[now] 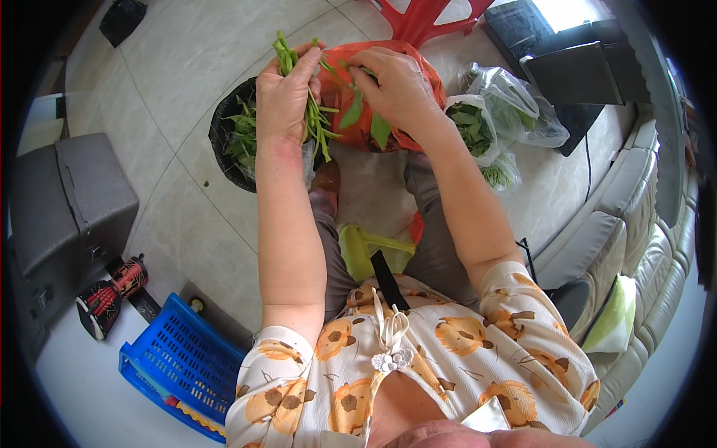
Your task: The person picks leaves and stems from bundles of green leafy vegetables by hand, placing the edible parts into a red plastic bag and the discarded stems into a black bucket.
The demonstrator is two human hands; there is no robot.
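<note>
My left hand (287, 92) grips a bunch of green vegetable stems (318, 126), whose ends stick out above and below the fist. Beside it, my right hand (392, 84) pinches a leafy green sprig (353, 106) between thumb and fingers, with leaves hanging down. Both hands are raised over an orange-red plastic bag (347, 56), partly hidden behind them. Under my left forearm stands a bin lined with a black bag (218, 131), holding loose leaves and stalks (242, 129).
Clear plastic bags (526, 106) and a white bag of greens (470, 120) lie on the tiles at right. A red plastic stool (417, 22) stands ahead. A blue basket (185, 353) and grey case (73, 207) are left; a leather sofa (605, 241) is right.
</note>
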